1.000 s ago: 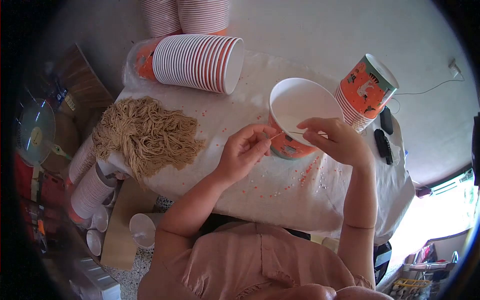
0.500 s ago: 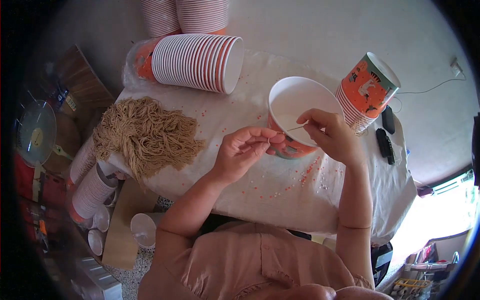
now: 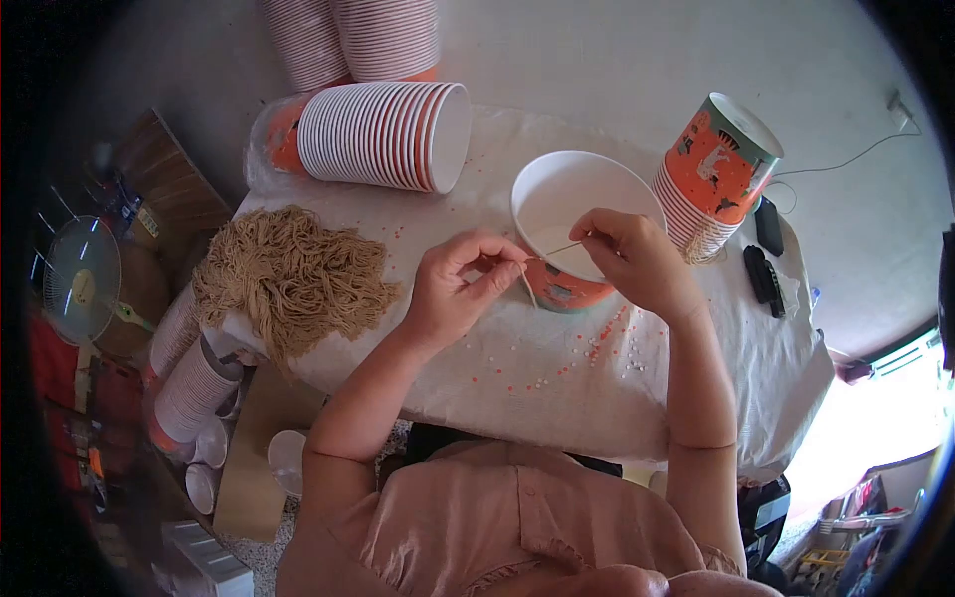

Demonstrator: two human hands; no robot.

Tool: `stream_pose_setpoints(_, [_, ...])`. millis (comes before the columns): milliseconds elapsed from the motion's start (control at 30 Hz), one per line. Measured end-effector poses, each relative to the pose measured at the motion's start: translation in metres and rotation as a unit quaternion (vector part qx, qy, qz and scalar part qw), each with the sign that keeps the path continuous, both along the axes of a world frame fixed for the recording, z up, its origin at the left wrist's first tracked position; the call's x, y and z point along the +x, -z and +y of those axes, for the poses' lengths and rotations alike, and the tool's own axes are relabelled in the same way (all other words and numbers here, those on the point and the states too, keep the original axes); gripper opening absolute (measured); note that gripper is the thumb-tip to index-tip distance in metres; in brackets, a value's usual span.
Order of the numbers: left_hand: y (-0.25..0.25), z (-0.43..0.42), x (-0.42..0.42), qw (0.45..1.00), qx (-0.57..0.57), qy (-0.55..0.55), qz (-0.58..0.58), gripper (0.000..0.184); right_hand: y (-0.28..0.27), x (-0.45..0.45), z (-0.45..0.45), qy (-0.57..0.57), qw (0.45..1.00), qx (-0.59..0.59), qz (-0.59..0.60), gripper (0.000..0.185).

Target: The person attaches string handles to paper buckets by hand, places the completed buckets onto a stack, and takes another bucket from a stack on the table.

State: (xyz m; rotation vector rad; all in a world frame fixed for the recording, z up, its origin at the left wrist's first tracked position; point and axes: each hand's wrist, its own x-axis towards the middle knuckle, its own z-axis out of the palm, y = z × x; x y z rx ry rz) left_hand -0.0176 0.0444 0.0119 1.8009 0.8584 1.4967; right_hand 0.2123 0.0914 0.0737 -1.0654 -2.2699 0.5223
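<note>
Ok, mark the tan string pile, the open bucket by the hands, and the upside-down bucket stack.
Tan string pile (image 3: 293, 279), head view: middle of the heap.
Open bucket (image 3: 584, 181), head view: far inside wall.
Upside-down bucket stack (image 3: 708, 164), head view: orange side of the uppermost bucket.

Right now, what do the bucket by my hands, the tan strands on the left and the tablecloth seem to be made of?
Bucket: probably coated paperboard, smooth, with a white inside and printed orange outside. Tan strands: likely cotton-like yarn, matte and loosely tangled. Tablecloth: seemingly woven fabric, dull, softly wrinkled; fibre unclear.
</note>
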Motion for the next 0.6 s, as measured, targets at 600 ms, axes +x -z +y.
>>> stream_pose_setpoints(600, [-0.028,0.018,0.023,0.993,-0.111,-0.048,0.005,0.016,-0.031,0.009,-0.018,-0.056,0.978,-0.128,0.155,0.016])
